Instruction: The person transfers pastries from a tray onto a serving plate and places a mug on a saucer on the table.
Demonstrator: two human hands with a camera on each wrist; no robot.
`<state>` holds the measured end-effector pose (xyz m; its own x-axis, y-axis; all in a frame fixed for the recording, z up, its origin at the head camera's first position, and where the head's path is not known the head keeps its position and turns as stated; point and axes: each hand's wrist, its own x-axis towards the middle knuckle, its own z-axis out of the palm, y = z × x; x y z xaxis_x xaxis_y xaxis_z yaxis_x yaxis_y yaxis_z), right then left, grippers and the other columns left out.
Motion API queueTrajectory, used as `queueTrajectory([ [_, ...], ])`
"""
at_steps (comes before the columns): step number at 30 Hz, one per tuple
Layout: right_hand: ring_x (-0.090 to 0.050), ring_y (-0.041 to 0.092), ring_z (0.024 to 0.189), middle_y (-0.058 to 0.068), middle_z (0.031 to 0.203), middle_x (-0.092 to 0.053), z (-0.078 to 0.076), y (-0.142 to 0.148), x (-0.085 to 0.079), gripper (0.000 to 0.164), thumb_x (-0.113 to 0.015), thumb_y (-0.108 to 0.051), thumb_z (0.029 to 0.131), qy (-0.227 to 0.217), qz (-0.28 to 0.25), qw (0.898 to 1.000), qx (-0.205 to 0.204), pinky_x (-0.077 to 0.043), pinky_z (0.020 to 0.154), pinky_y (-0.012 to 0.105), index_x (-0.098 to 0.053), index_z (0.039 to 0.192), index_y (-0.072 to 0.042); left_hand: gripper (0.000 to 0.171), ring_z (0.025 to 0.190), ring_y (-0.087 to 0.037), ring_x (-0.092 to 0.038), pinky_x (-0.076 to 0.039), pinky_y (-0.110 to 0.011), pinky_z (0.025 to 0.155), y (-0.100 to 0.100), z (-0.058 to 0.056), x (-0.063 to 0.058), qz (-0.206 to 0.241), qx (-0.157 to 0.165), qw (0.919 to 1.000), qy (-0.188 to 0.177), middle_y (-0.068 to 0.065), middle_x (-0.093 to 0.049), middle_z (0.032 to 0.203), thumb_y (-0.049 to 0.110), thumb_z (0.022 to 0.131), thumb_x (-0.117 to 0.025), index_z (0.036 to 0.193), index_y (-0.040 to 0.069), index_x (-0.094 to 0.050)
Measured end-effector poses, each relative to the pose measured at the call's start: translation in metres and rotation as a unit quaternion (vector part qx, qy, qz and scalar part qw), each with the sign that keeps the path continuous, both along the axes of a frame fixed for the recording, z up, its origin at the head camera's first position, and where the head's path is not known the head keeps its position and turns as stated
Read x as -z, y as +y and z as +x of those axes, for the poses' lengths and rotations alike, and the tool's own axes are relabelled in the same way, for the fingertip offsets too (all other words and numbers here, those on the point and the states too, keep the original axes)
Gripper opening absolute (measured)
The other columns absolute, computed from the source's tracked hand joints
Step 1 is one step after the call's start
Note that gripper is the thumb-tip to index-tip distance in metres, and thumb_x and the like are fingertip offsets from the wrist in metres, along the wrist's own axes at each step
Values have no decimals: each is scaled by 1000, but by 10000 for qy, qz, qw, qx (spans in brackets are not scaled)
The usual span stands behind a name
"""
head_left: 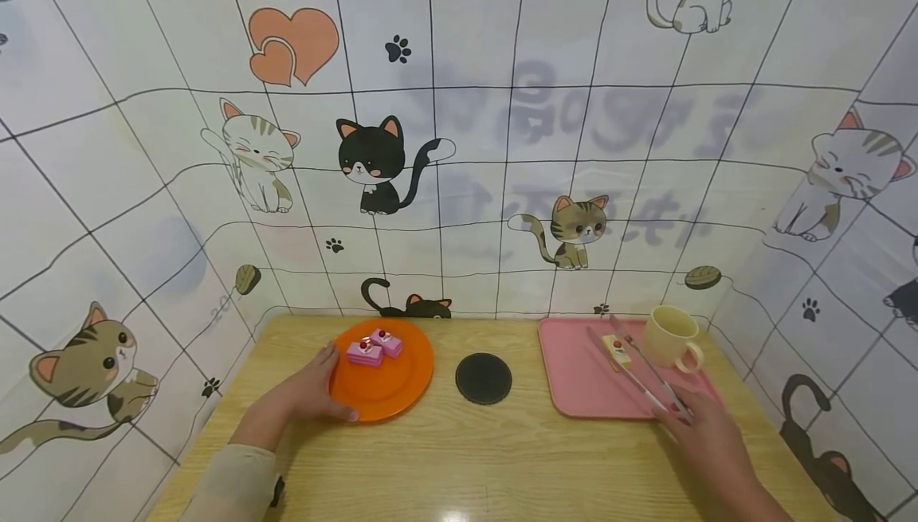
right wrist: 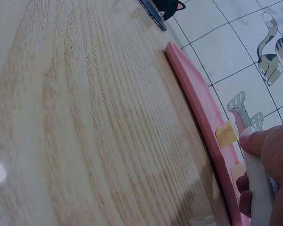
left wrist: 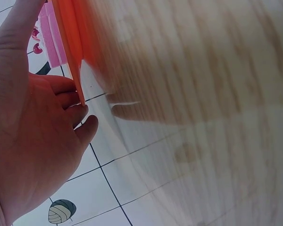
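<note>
My left hand [head_left: 310, 389] grips the left rim of an orange plate [head_left: 390, 394], fingers along its far-left edge and thumb at the near edge. Two small pink toy cake pieces [head_left: 364, 355] with red tops sit on that plate. With my right hand [head_left: 708, 436] I hold white tongs [right wrist: 258, 188] by the handles over a pink tray [head_left: 577, 390]. Their two arms are spread, one on each side of a small yellow toy cake piece [head_left: 617, 351] on the tray. In the head view I cannot tell whether the tips touch it.
A pale yellow mug [head_left: 667, 337] stands at the tray's back right, its handle toward the front right. Between plate and tray lies a black round coaster [head_left: 484, 378] on the wooden table [head_left: 466, 458]. Cat-printed cloth walls [head_left: 473, 187] enclose the back and both sides.
</note>
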<state>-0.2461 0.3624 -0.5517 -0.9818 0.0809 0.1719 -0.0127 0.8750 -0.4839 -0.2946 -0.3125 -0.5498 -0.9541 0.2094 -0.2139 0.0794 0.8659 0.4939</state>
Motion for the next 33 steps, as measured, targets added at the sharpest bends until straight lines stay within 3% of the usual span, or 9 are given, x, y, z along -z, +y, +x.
queueTrajectory([
  [6,-55,24,79,-1,81,-60,2,4,3,47,-85,-27,99,-44,93,9999,-64,-45,67,41,-74,132,3,145,165,-55,-16,-27,-71,128,1,1,-2,48,-18,10000,24,-31,-12,181,58,70,-101,172,-8,-22],
  [11,-54,24,80,-1,82,-60,1,5,3,52,-84,-28,100,-311,25,9995,-19,-47,67,43,-71,137,7,144,164,-56,-17,-28,-71,128,0,2,-2,19,7,10000,71,-32,-12,180,58,70,-101,171,-9,-22],
  [18,-55,25,80,1,85,-63,2,6,5,40,-83,-26,100,-394,-53,9992,-75,-49,69,46,-75,128,2,145,164,-56,-17,-27,-71,128,0,1,-1,-8,23,10000,61,-32,-12,180,59,70,-100,171,-10,-22],
  [25,-64,30,88,9,97,-72,5,7,6,53,-82,-26,101,-353,-25,9993,-111,-56,76,59,-69,139,9,145,164,-57,-15,-26,-71,128,0,1,-3,60,40,10000,29,-33,-11,180,58,70,-100,171,-10,-21],
  [33,-51,24,74,2,80,-58,6,5,4,30,-77,-21,103,-443,-43,9989,-113,-43,64,42,-76,124,0,146,165,-56,-15,-26,-72,128,2,3,-4,79,6,10000,-7,-32,-11,181,58,69,-101,171,-9,-21],
])
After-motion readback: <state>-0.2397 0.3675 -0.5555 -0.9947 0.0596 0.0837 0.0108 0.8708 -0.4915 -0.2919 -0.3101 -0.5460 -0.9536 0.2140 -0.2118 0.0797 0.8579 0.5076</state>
